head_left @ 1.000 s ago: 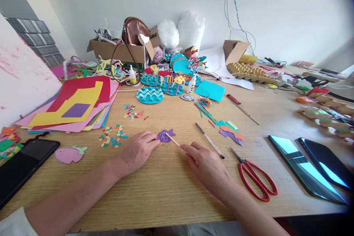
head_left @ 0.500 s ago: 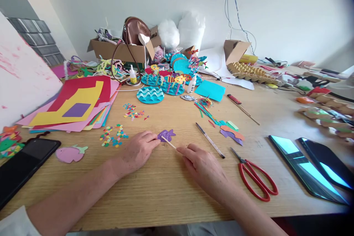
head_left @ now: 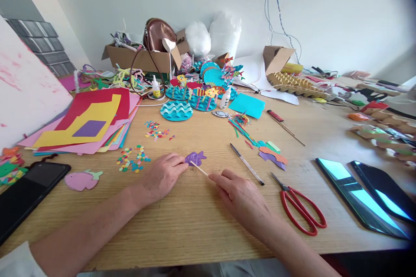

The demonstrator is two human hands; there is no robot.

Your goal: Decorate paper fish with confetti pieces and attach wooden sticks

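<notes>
A small purple paper fish [head_left: 196, 156] lies on the table with its tail to the right; its surface looks glossy. My left hand [head_left: 164, 176] is closed, its fingertips pinching or pressing the fish's left edge. Between the fingers of my right hand [head_left: 236, 189] is a thin pale stick [head_left: 200, 169], whose far tip touches the fish's lower part. Right of the fish lies a pen [head_left: 247, 165], and beyond my right hand are red-handled scissors [head_left: 300, 207]. Loose coloured paper dots [head_left: 133, 159] lie up and left of my left hand.
A pink paper fish [head_left: 82, 180] and a phone [head_left: 35, 194] lie at the left, below stacked coloured paper [head_left: 94, 112]. Two dark phones are at the right. Glue bottles [head_left: 225, 98], blue wavy paper pieces [head_left: 176, 111] and a cardboard box [head_left: 139, 58] stand farther back.
Very little differs. The stick's tip has shifted slightly on the purple fish, and my right hand has moved a touch to the right; my left hand stays in place.
</notes>
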